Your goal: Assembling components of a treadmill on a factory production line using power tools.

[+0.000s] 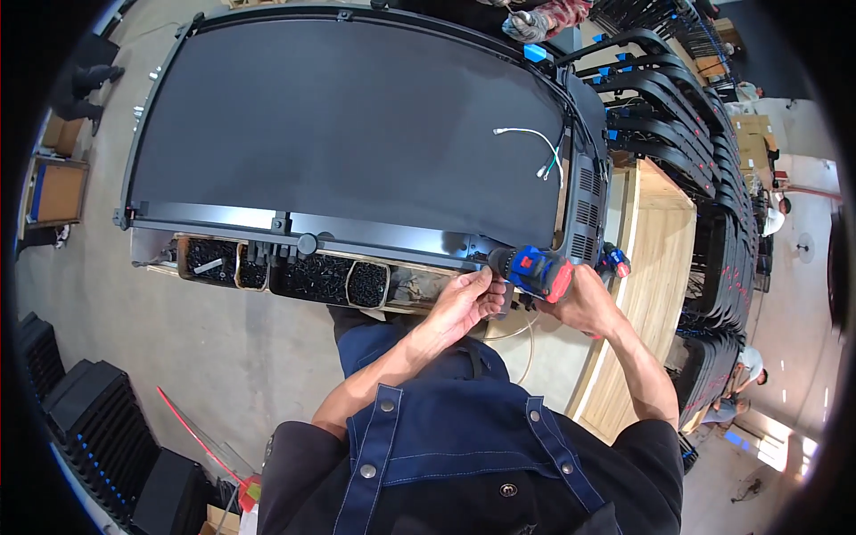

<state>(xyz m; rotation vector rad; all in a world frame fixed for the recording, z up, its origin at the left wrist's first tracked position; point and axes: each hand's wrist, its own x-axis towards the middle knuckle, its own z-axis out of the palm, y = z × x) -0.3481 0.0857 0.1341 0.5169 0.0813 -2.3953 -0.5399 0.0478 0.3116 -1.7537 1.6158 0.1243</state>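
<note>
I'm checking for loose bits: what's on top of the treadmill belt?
At the right end of the treadmill belt are a white cable and a green wire; anything beneath the belt is covered from view.

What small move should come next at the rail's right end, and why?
Probably line up the drill before squeezing its trigger: the right hand holds it with the nose near the right end of the rail, the left hand has its fingertips close beside that nose, and the bit's tip is hidden.
</note>
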